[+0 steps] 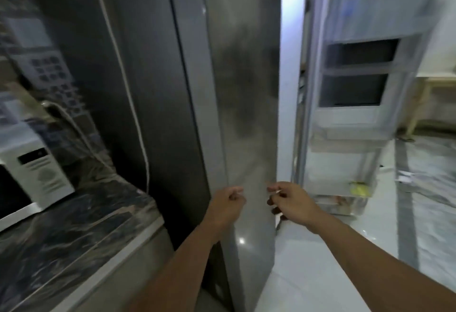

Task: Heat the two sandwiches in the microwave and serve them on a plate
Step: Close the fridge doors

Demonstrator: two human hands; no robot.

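No sandwiches and no plate are in sight. A white microwave (42, 176) stands on the dark marbled counter (81, 232) at the left. Straight ahead is a grey fridge door (244, 89). Beside it, another fridge door (355, 85) is swung open, showing its inner bins. My left hand (228, 204) is in front of the grey door, fingers curled and holding nothing. My right hand (290, 202) is at that door's right edge with fingers bent toward it. The blur hides whether it grips the edge.
A white cable (134, 104) runs down the dark fridge side next to the counter. The open door's lower bin holds something yellow (359, 189). A pale glossy floor (320, 250) spreads to the right, with a light wooden furniture leg (419, 112) at the far right.
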